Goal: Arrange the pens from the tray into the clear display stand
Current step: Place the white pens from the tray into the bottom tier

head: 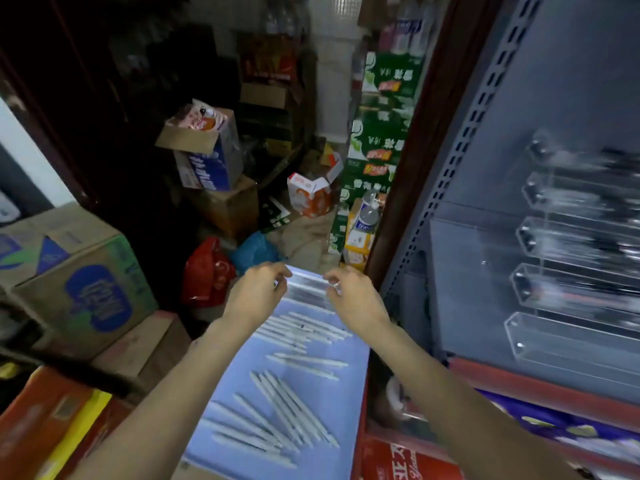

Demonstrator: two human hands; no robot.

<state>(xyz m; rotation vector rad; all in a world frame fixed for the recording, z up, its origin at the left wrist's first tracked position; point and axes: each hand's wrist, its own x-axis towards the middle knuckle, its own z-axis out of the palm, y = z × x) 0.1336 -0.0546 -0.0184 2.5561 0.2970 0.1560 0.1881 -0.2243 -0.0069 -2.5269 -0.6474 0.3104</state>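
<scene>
Tray [239, 441] is the landmark: a pale blue flat sheet-like tray lying lengthwise away from the person, resting on stacked cartons rather than on any worktop; pens [277, 417] lie loose on it in rough fans, one group at the near end, a thinner pair mid-tray, another spread toward the far end; all grey-white, laid flat, probably so they can be picked off in handfuls.

At the tray's far end both hands meet over a blurred bundle of pens [306, 289]; left hand [258, 289] has fingers curled round the bundle's left end, right hand [349, 294] pinches its right end; judged purpose: squaring the bundle, ends aligned, before carrying it across; motion blur hides how many pens are held.

Clear display stand [568, 268] stands to the right of the tray, well apart from the hands, mounted against a grey perforated shelf back [478, 109]; its tiered clear troughs run sideways and slope, presumably so pens lie lengthwise and show from the front; upper troughs hold dark blurred contents, the lowest trough looks bare.

Cardboard cartons [79, 271] sit left of the tray; red carton [401, 462] to the right of its near end.

Judgement: task partway; most pens remain on the tray.
</scene>
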